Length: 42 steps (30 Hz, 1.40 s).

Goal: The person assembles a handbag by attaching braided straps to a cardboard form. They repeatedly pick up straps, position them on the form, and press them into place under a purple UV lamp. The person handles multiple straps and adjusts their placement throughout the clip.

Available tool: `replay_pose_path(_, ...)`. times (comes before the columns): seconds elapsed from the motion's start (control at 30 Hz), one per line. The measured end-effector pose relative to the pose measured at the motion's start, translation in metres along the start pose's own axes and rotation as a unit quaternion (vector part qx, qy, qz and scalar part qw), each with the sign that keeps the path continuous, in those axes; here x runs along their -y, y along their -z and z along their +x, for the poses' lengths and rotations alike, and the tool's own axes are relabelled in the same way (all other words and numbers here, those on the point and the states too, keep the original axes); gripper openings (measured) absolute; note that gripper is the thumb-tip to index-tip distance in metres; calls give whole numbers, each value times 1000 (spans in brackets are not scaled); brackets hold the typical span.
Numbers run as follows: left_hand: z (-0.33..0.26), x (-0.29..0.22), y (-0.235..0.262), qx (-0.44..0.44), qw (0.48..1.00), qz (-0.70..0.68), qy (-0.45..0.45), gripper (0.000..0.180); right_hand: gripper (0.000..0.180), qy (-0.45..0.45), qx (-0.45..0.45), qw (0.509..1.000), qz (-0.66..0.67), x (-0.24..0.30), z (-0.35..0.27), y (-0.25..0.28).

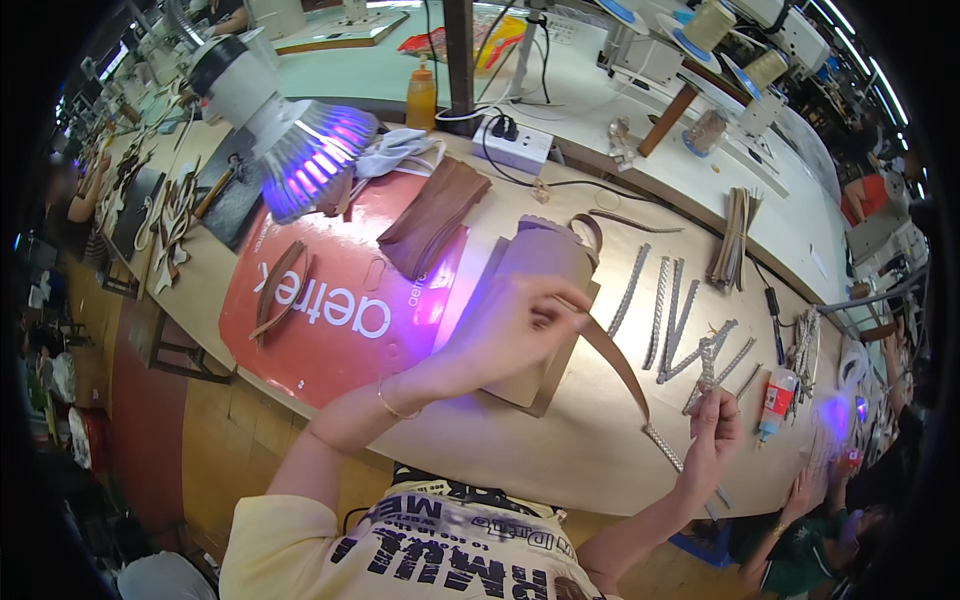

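Observation:
My left hand (pixel 525 325) is closed in a pinch on one end of a brown leather strap (pixel 622 367). From there the strap hangs down to the right and continues into a pale braided length (pixel 663 447) near the table's front edge. Lower right, my right hand (pixel 714 430) has its fingertips pressed together on the lower end of a short grey braided strip (pixel 706 368). Below my left hand lies a stack of brown panels (pixel 545 262). Several more grey braided strips (pixel 628 290) lie spread to the right of it.
A lit lamp (pixel 315 155) overhangs the red printed sheet (pixel 265 330) at left. Brown leather (pixel 435 215) rests on that sheet. A power strip (pixel 513 148) and amber bottle (pixel 421 98) stand behind. A glue bottle (pixel 776 400) lies at right, near a co-worker's hand (pixel 797 495).

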<state>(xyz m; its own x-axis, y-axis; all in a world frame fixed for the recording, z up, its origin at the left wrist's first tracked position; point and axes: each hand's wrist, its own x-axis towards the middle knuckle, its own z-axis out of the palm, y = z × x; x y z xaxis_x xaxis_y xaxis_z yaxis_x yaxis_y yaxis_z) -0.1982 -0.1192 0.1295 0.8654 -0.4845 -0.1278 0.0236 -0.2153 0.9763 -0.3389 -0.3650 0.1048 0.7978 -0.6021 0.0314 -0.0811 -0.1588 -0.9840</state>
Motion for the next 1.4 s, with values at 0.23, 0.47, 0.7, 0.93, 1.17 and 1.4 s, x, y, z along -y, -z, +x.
replay_pose_path(0.23, -9, 57, 33, -108, 978, -160, 82, 34, 17, 9, 127, 989, -73, 6, 15, -26)
replay_pose_path(0.47, -12, 86, 42, -113, 937, -325, 66, 50, 17, 31, 312, 945, -93, 26, 36, -126)
replay_pose_path(0.7, -10, 94, 33, -163, 890, -425, 37, 51, 18, 8, 377, 915, -143, 31, 46, -171)
replay_pose_path(0.93, -8, 103, 29, -158, 868, -470, 11, 49, 20, -37, 379, 918, -112, 26, 48, -176)
replay_pose_path(1.17, -6, 106, 24, -179, 855, -486, 24, 50, 17, -80, 355, 927, -87, 26, 48, -177)
replay_pose_path(1.4, -6, 106, 23, -190, 854, -484, 26, 48, 17, -68, 346, 932, -86, 26, 46, -178)
